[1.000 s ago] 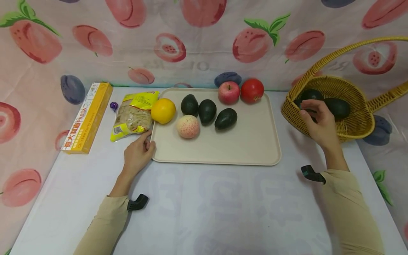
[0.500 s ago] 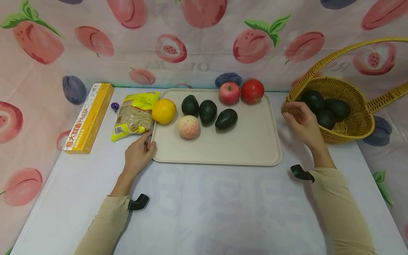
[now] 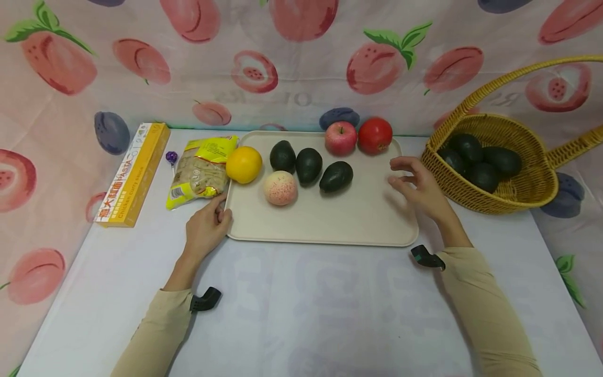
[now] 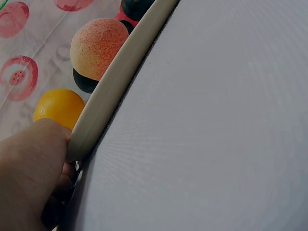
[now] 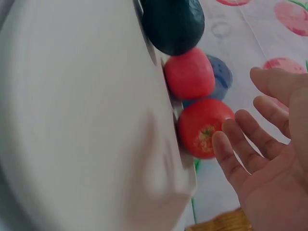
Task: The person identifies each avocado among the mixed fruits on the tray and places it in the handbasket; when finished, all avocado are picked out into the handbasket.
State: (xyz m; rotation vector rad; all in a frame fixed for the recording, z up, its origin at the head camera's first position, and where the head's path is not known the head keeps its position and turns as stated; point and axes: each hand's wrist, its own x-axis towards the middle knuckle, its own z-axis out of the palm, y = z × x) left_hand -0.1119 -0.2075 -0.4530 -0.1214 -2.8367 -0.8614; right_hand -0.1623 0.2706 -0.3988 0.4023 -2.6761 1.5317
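Cloth (image 3: pixel 151 104) printed with fruit is hung behind a table (image 3: pixel 320 314) covered in white, on which a cream tray (image 3: pixel 330 225) is set. The tray is flanked on its right by a wicker basket (image 3: pixel 464 193); to its left are placed a yellow-sided pasta box (image 3: pixel 132 178) and, nearer, a yellow bag (image 3: pixel 202 167). The tray's left rim is gripped by the left hand (image 3: pixel 206 228), between thumb and curled fingers. Nothing is held by the right hand (image 3: pixel 416 186), whose fingers are spread and slightly bent above the tray's right end. An orange (image 3: pixel 244 164) is seen at the tray's left edge, a red fruit (image 3: pixel 375 136) and an apple (image 3: pixel 341 139) along its back. Between them are set a speckled peach (image 3: pixel 280 188) and three dark avocados (image 3: pixel 309 166); four more avocados (image 3: pixel 483 178) are contained in the basket. A purple lollipop (image 3: pixel 171 156) is laid between box and bag.
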